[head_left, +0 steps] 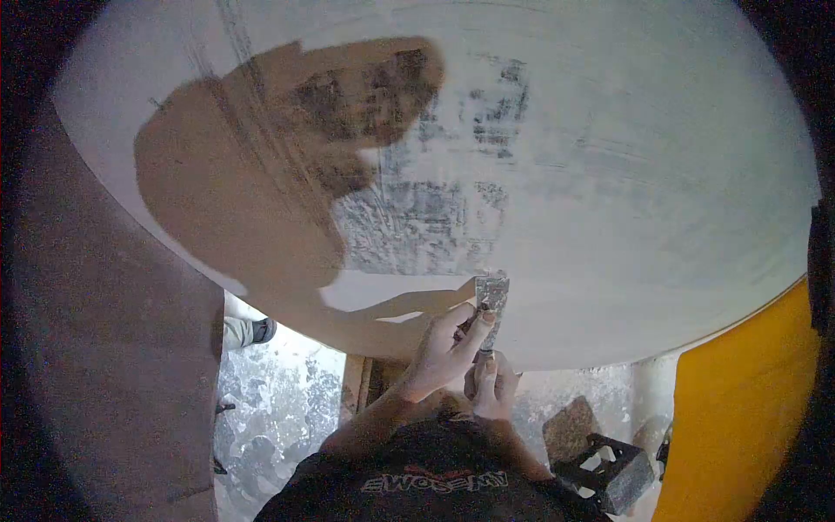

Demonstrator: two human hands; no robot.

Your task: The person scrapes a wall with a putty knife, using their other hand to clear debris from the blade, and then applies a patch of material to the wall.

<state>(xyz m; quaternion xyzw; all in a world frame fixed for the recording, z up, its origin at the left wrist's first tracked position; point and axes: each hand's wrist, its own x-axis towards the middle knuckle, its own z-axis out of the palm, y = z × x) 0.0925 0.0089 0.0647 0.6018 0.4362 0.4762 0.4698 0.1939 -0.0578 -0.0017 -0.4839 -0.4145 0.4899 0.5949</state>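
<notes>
A scraper (493,290), seemingly light, stiff and best gripped below the blade, is being held over the pale surface (644,261), its blade being pinched by the closed left hand (441,352), its lower end by the curled right hand (493,389).

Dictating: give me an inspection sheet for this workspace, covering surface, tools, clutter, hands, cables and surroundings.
Surface: pale curved surface, dark patches near the middle, shadow over the left part.
Tools: one scraper-like tool, speckled; contact with the surface unclear.
Clutter: black stool-like object, lower right.
Hands: left hand pinches the tool's middle; right hand holds its lower end.
Cables: nothing seen.
Surroundings: yellow panel right; brown panel and another person's shoe left.
</notes>
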